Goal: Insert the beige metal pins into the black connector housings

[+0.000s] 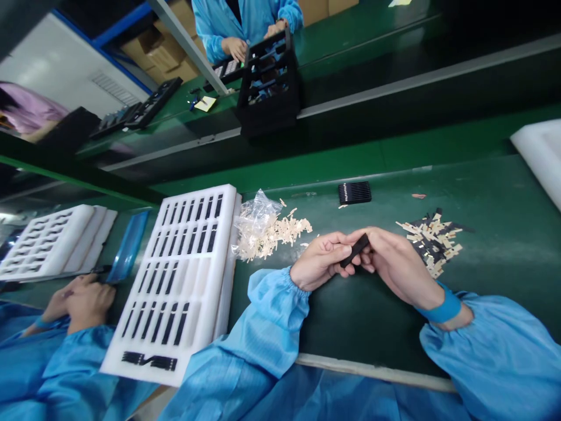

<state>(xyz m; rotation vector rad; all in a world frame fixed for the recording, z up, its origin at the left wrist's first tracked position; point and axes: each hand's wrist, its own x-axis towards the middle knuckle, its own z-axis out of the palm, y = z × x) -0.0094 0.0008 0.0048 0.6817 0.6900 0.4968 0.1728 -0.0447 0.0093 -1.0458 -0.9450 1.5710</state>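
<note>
1. Black strip [356,250] is held between the person's two hands, just over a green table [377,327], tilted, with nothing in its way.
2. Right of the black strip lies a heap of beige-and-black pieces [432,242]. Beyond it is a small black comb-like piece [354,192]. Further right, at the table's far corner, is a white foam block [541,155].
3. Both hands are closed on the black strip. The left hand [322,261] pinches one end with its fingers, and the right hand [397,263] pinches the other end, a blue band on its wrist.
4. Left of the black strip, a clear plastic bag [258,225] spills beige strips [289,227]. Beyond it, a white foam tray [175,280] holds rows of black strips in its slots; some slots show none. Further left are a second foam tray [48,242], a blue tray [128,245] and another person's hand [83,301]. Across the line, a co-worker's hands [252,44] touch a black rack [268,82].
</note>
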